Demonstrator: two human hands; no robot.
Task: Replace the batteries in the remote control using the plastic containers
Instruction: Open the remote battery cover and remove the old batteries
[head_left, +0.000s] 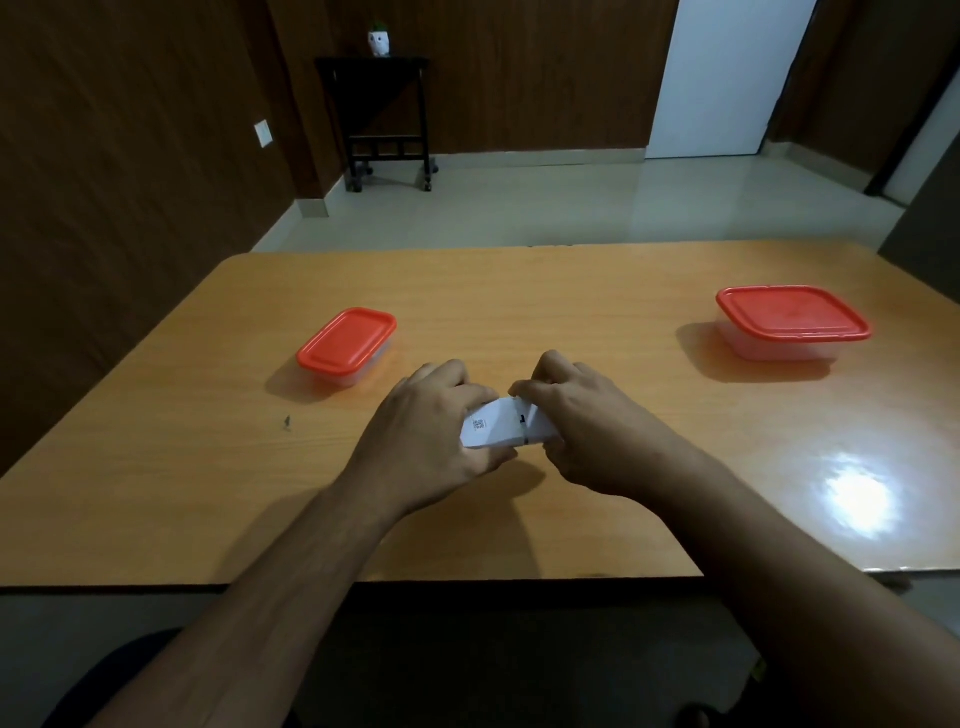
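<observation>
A white remote control (501, 427) lies back side up between both my hands over the middle of the wooden table (571, 291); a small printed code label shows on it. My left hand (431, 431) grips its left end. My right hand (582, 426) grips its right end, fingers curled over the top edge. A small clear plastic container with a red lid (345, 343) stands closed at the left. A larger red-lidded container (792, 319) stands closed at the far right. Any batteries are hidden.
The table's near edge runs just below my forearms. A bright light glare sits on the table at the right. A tiny dark speck (287, 423) lies left of my hands. Beyond the table stand a black wheeled stand (387, 124) and a white door.
</observation>
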